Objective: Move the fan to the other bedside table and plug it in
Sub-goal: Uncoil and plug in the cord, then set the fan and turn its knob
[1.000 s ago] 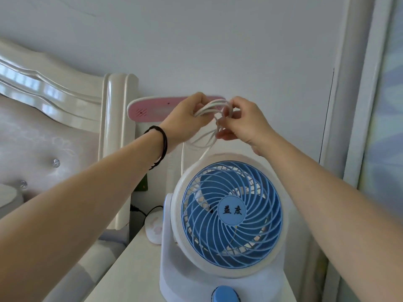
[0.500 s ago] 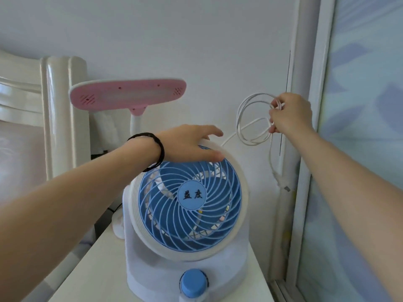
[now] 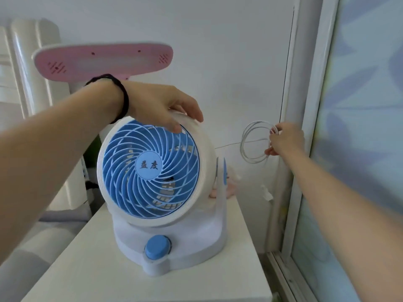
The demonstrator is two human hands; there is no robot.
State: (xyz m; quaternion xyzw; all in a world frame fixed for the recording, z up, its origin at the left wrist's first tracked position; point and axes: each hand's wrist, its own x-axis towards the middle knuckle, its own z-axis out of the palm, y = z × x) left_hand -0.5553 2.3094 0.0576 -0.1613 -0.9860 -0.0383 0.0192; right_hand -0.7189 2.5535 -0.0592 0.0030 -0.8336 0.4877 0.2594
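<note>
A white fan (image 3: 152,171) with a blue grille and a blue knob stands on a white bedside table (image 3: 91,269). My left hand (image 3: 165,105) grips the top rim of the fan's round housing. My right hand (image 3: 285,139) is off to the right of the fan, near the window frame, shut on several loops of the fan's white cord (image 3: 253,142). The cord's plug (image 3: 266,192) dangles below the coil, beside the table's right edge. A thin stretch of cord runs from the coil back behind the fan.
A pink and white desk lamp (image 3: 102,57) stands behind the fan on the table. A white headboard post (image 3: 32,62) rises at the left, with the bed below it. A window frame (image 3: 305,127) and patterned glass fill the right side.
My right hand carried the coiled cord from above the fan out to the right and lowered it. My left hand let go of the cord and took hold of the fan's top rim.
</note>
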